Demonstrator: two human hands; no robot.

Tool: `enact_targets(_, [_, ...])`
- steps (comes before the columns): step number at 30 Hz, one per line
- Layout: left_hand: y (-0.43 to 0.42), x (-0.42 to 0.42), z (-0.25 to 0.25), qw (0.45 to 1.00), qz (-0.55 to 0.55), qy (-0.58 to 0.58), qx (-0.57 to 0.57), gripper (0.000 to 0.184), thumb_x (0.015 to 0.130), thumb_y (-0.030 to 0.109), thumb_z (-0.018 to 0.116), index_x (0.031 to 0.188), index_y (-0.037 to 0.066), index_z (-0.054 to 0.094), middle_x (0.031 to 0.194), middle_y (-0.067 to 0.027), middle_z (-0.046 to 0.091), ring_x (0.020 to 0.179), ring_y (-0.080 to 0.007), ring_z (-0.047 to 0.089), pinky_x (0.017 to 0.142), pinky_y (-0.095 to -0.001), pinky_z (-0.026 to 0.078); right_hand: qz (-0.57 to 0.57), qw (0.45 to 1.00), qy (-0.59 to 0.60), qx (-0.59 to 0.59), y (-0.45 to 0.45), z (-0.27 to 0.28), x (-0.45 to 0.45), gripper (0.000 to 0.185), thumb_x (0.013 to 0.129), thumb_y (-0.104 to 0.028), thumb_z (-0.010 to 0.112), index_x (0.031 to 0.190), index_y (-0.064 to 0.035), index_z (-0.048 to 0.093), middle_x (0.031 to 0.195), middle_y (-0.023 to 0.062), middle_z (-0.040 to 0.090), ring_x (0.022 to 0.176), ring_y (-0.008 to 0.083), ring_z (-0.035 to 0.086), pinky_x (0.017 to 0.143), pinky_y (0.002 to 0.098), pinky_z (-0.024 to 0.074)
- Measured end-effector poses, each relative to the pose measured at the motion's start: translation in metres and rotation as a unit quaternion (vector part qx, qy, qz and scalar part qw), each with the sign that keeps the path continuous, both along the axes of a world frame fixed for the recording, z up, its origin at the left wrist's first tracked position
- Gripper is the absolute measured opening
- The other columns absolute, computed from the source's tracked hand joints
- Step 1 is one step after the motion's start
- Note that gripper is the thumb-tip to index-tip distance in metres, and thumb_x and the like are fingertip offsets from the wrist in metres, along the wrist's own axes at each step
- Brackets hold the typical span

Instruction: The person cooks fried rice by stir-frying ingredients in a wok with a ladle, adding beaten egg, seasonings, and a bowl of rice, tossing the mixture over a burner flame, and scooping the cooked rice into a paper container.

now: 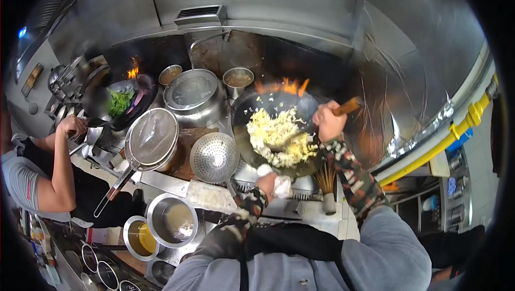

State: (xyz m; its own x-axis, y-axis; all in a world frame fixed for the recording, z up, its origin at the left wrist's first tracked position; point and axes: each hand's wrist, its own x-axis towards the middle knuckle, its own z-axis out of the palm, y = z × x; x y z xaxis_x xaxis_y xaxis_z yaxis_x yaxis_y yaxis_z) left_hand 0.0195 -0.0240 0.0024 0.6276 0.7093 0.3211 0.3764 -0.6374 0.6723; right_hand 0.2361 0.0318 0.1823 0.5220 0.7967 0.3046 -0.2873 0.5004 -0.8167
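A black wok (244, 148) sits over flames in front of me, holding a loose yellow and white food that looks like egg fried rice (268, 130). My right hand (329, 122) is closed around the wooden handle of a ladle (350, 106) at the wok's right side. The ladle's bowl is partly buried in the food. At the near rim of the wok, my left hand (266, 184) grips a folded white cloth (282, 187). Whether the fingers also clamp the rim under the cloth is hidden.
Left of the wok are a perforated strainer (214, 157), a mesh sieve (153, 136) over a pot and a lidded pot (192, 91). A bamboo brush (325, 183) stands at right. Two metal pots (173, 220) sit lower left. A co-worker (48, 178) handles another wok (145, 95) with greens.
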Motion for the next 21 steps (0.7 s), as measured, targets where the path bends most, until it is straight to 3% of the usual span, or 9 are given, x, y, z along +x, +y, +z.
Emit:
enact_targets(3, [-0.029, -0.019, -0.026, 0.95, 0.026, -0.003, -0.31, 0.029, 0.076, 0.017, 0.061, 0.102, 0.004, 0.058, 0.095, -0.0161, 0.062, 0.087, -0.0305, 0.059, 0.077, -0.0365, 0.047, -0.004, 0.999, 0.023, 0.048, 0.018, 0.021, 0.026, 0.025, 0.079, 0.002, 0.05, 0.06, -0.0095, 0.037, 0.049, 0.0006, 0.037, 0.039, 0.0115, 0.037, 0.04, 0.0276, 0.0312])
enact_targets(6, [-0.038, -0.04, -0.04, 0.95, -0.086, -0.086, -0.287, 0.033, 0.081, 0.025, 0.058, 0.108, 0.005, 0.058, 0.101, -0.0151, 0.062, 0.094, -0.0258, 0.059, 0.085, -0.0348, 0.046, 0.019, 0.999, 0.016, 0.038, -0.016, 0.073, 0.023, 0.024, 0.077, 0.004, 0.05, 0.061, -0.0098, 0.038, 0.05, -0.0001, 0.037, 0.037, 0.0112, 0.035, 0.038, 0.0286, 0.0314])
enact_targets(10, [0.014, 0.009, 0.035, 0.861, 0.028, 0.06, -0.505, 0.031, 0.084, 0.029, 0.055, 0.106, 0.006, 0.057, 0.1, -0.0129, 0.063, 0.088, -0.0262, 0.061, 0.08, -0.0325, 0.049, -0.028, 0.999, 0.013, 0.042, 0.02, -0.014, 0.008, 0.019, 0.074, 0.005, 0.051, 0.064, -0.0063, 0.04, 0.051, 0.0039, 0.042, 0.039, 0.0142, 0.042, 0.038, 0.0308, 0.0374])
enact_targets(13, [-0.046, 0.003, 0.001, 0.866, 0.098, -0.057, -0.487, 0.034, 0.085, 0.023, 0.053, 0.111, 0.0, 0.055, 0.096, -0.0133, 0.063, 0.084, -0.0269, 0.062, 0.077, -0.0333, 0.049, -0.002, 0.996, -0.008, 0.086, 0.041, 0.042, 0.02, 0.021, 0.077, 0.002, 0.052, 0.063, -0.0079, 0.04, 0.05, 0.0036, 0.041, 0.037, 0.0142, 0.04, 0.037, 0.0293, 0.035])
enact_targets(15, [-0.04, 0.0, -0.009, 0.849, 0.036, -0.171, -0.499, 0.031, 0.082, 0.02, 0.057, 0.106, 0.001, 0.056, 0.094, -0.012, 0.064, 0.082, -0.0248, 0.063, 0.074, -0.0327, 0.05, -0.006, 0.994, -0.06, 0.095, 0.029, 0.11, 0.028, 0.02, 0.078, -0.001, 0.054, 0.063, -0.0076, 0.042, 0.048, 0.0007, 0.038, 0.036, 0.0122, 0.037, 0.037, 0.03, 0.0336])
enact_targets(16, [-0.026, 0.001, -0.011, 0.805, -0.001, -0.22, -0.551, 0.03, 0.08, 0.018, 0.058, 0.104, 0.001, 0.057, 0.093, -0.0114, 0.064, 0.082, -0.0237, 0.063, 0.072, -0.0324, 0.05, -0.023, 0.992, -0.06, 0.113, 0.023, 0.138, 0.026, 0.02, 0.079, -0.002, 0.053, 0.063, -0.0075, 0.042, 0.048, 0.0004, 0.037, 0.037, 0.0117, 0.036, 0.036, 0.029, 0.0323])
enact_targets(18, [0.026, 0.017, -0.014, 0.592, 0.002, -0.361, -0.721, 0.027, 0.077, 0.015, 0.062, 0.1, 0.001, 0.057, 0.09, -0.0101, 0.064, 0.08, -0.0216, 0.064, 0.068, -0.0318, 0.051, 0.011, 0.987, -0.066, 0.143, 0.023, 0.158, 0.027, 0.02, 0.081, -0.004, 0.052, 0.063, -0.0078, 0.042, 0.048, 0.0007, 0.037, 0.037, 0.0111, 0.035, 0.035, 0.0279, 0.0318])
enact_targets(19, [0.048, 0.026, -0.022, 0.539, 0.032, -0.395, -0.743, 0.026, 0.076, 0.014, 0.064, 0.097, 0.001, 0.058, 0.089, -0.0095, 0.064, 0.08, -0.0206, 0.064, 0.066, -0.0315, 0.051, -0.001, 0.986, -0.058, 0.154, 0.031, 0.146, 0.026, 0.021, 0.081, -0.005, 0.052, 0.064, -0.008, 0.041, 0.048, 0.0001, 0.036, 0.037, 0.0109, 0.034, 0.035, 0.028, 0.0318])
enact_targets(21, [0.065, 0.038, -0.037, 0.737, 0.174, -0.239, -0.608, 0.024, 0.083, 0.022, 0.052, 0.09, 0.0, 0.058, 0.081, -0.0118, 0.064, 0.069, -0.0248, 0.065, 0.057, -0.0352, 0.05, -0.028, 0.989, -0.029, 0.14, 0.055, 0.093, 0.021, 0.023, 0.082, -0.008, 0.054, 0.063, -0.0087, 0.04, 0.047, -0.0004, 0.037, 0.036, 0.0112, 0.037, 0.035, 0.0284, 0.0327])
